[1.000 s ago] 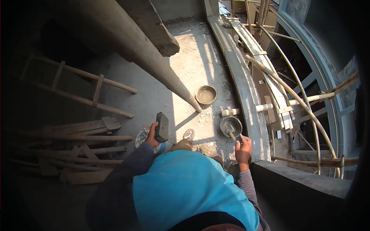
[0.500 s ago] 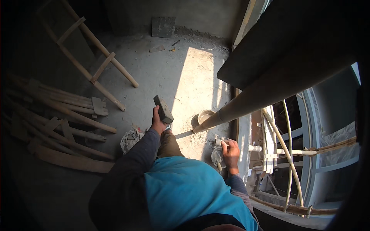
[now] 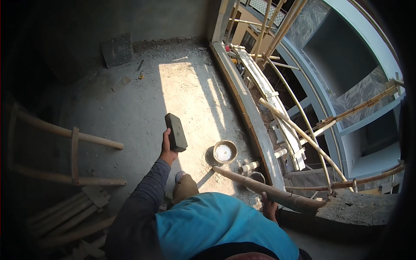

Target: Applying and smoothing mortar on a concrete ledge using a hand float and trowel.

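My left hand [image 3: 168,149] grips a dark grey block [image 3: 176,132], held out over the concrete floor. My right hand [image 3: 269,206] is beside a thick bamboo pole [image 3: 273,193], low at the right; the pole partly hides its fingers, so its grip is unclear. A round bucket with pale contents [image 3: 225,151] sits on the sunlit floor ahead. A second container [image 3: 259,177] is partly behind the pole, next to a short bamboo stub [image 3: 249,167].
A wooden ladder [image 3: 75,154] and piled timber [image 3: 65,214] lie left. A dark board [image 3: 117,50] leans on the far wall. A concrete ledge [image 3: 240,84] edges the right, with bamboo scaffolding [image 3: 286,119] beyond. A rough concrete piece [image 3: 357,206] is at lower right.
My view has swung about, and the thick pole now appears low at the right. The block stays in my left hand. My right hand has become partly hidden by the pole.
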The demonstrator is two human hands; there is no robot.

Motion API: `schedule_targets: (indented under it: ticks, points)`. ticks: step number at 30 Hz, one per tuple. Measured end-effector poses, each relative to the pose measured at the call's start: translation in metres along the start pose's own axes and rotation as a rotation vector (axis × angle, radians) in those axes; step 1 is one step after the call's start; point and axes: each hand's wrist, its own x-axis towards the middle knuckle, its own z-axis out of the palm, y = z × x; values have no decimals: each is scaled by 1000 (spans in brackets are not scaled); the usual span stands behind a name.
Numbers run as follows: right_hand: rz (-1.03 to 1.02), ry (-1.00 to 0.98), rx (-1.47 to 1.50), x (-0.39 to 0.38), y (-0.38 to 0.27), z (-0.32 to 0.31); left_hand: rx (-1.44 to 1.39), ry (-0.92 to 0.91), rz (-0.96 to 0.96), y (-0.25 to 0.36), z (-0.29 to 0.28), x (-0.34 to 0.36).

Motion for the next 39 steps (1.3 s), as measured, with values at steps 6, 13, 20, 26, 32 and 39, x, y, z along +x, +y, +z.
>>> schedule_targets:
  ticks: [6, 13, 20, 26, 32, 39]
  points:
    - [111, 185, -127, -17, 54, -11, 91, 4, -137, 54, -23, 34]
    - [421, 93, -707, -50, -13, 43, 182, -1, -178, 91, -12, 52]
    - [527, -101, -571, -97, 222, 143, 251, -35, -226, 113, 38, 106]
    - [407, 111, -491, 131, 148, 242, 309, -156, -289, 112, 123, 193]
    - [5, -17, -338, 389, -53, 313, 1000, -407, -107, 99, 226, 295]
    - [-772, -592, -671, 539, -240, 328, 1816, -966, 770, 46, 343, 364]
